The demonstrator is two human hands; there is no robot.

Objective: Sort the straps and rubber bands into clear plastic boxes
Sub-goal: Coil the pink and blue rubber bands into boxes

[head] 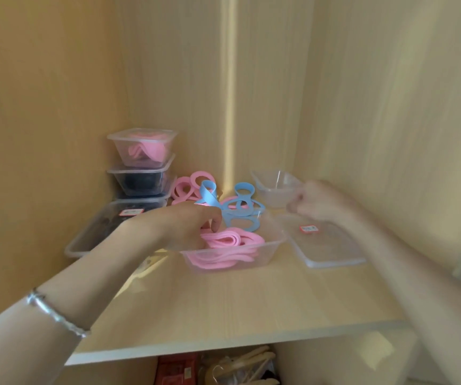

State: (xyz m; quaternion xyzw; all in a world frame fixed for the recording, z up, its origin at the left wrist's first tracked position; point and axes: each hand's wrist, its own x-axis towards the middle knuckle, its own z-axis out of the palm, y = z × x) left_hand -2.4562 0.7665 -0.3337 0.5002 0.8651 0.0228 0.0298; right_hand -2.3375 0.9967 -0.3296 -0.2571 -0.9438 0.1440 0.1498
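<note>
At the frame's centre the left grip point(196, 226) pinches pink straps point(232, 240) lying in a clear box point(276, 244). They look soft and light, so best taken as a folded bundle. The blurred right grip point(315, 201) seems clenched on the empty box point(269, 191).

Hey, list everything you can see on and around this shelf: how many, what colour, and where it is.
shelf: one, light wood, centre
stacked boxes: apparently three, clear, lidded, left rear; top holds pink, lower ones dark contents
flat box: one, clear, pink label on lid, left front, dark contents
open box: one, clear, centre
pink straps: several, pink, inside the open box
loose straps: several, pink and blue, behind the open box
empty box: one, clear, right rear
lid: one, clear, pink label, flat at right
red packet: one, red, below the shelf
hangers: a few, wood, below the shelf
bracelet: one, silver, left wrist
left hand: fingers curled on the pink straps
right hand: fingers curled at the empty box's corner; grip unclear
</note>
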